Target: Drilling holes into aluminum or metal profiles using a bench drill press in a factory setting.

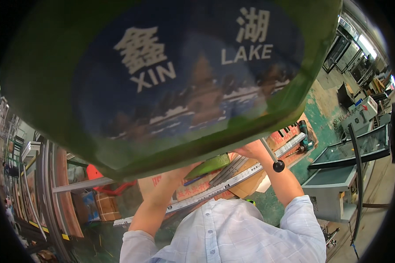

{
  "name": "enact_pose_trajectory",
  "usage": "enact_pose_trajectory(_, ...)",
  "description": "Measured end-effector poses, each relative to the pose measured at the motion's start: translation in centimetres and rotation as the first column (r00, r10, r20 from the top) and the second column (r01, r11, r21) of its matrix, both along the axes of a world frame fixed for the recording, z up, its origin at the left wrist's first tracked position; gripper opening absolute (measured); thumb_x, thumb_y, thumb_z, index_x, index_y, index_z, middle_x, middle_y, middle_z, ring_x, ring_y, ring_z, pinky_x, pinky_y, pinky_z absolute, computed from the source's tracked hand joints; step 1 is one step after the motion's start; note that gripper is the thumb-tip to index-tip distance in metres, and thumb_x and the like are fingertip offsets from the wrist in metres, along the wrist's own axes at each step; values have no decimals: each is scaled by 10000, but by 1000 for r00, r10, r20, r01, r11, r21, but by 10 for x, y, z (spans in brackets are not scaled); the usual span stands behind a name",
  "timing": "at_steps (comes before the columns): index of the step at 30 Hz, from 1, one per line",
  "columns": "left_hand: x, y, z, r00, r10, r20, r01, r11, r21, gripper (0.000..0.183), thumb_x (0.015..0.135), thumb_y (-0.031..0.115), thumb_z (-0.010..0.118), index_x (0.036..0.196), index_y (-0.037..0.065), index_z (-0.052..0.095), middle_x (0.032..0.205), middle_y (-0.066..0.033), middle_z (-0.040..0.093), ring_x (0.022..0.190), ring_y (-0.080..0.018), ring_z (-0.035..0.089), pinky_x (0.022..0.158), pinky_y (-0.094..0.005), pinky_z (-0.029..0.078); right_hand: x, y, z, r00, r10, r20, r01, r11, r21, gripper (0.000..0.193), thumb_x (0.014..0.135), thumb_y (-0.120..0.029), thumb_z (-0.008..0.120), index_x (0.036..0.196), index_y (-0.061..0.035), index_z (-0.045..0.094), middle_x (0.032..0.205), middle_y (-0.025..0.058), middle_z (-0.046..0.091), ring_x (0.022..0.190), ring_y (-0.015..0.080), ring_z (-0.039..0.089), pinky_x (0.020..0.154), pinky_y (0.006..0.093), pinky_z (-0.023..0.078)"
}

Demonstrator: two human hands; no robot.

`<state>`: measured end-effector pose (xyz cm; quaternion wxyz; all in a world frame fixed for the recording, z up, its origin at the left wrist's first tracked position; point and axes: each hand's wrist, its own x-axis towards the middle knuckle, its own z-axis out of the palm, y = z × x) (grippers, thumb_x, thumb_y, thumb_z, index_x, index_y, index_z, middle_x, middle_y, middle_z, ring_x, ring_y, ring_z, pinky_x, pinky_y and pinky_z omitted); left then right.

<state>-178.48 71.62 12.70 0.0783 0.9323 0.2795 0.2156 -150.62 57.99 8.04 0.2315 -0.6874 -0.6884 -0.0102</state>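
A large green machine housing (188, 153) with a blue oval label fills the upper view, very near and blurred; it resembles a drill press head. From its right side comes a metal lever (270, 151) ending in a black ball knob (278, 165). My left hand (184, 170) reaches up under the housing's lower edge, its fingers hidden there. Close to the lever, my right hand (250, 150) also disappears behind the housing, so its grip cannot be seen. Between my forearms shows a curved green part (210, 166).
Long metal profiles (239, 179) lie across a board with red print (193, 189) in front of me. A teal cordless drill (303, 139) is at its right end. Glazed frames (355, 147) stand right, near a grey cabinet (322, 193). On the left are a red plastic stool (96, 173) and upright metal bars (48, 175).
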Motion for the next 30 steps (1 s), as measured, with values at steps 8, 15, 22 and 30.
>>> enact_pose_trajectory(8,-1,-2,2,1000,0,-25,2,996,88,607,720,633,818,833,43,727,716,-135,711,691,-331,710,654,-437,569,23,7,88,823,-83,-562,74,997,-39,449,889,-207,764,1273,-30,610,1121,138,682,1097,270,647,929,411,534)
enact_pose_trajectory(15,-1,-4,-3,994,48,-93,-48,999,5,644,709,621,829,898,16,719,838,-140,711,839,-328,709,733,-427,567,44,55,223,438,461,-771,319,723,613,385,1032,-220,604,1342,8,589,1169,73,669,1087,146,627,953,312,507)
enact_pose_trajectory(22,-2,-2,-7,979,74,-191,-79,997,-17,642,710,622,830,897,17,720,861,-138,707,863,-327,704,767,-421,564,16,65,254,540,496,-680,341,610,715,379,1014,-195,623,1328,14,581,1171,79,669,1078,148,632,951,316,513)
enact_pose_trajectory(30,-2,0,-9,983,61,-174,-69,997,-42,656,718,633,820,920,20,704,859,-126,717,848,-318,706,753,-419,564,4,63,259,619,471,-628,342,558,756,377,993,-166,646,1312,21,573,1173,85,669,1067,152,638,949,320,520)
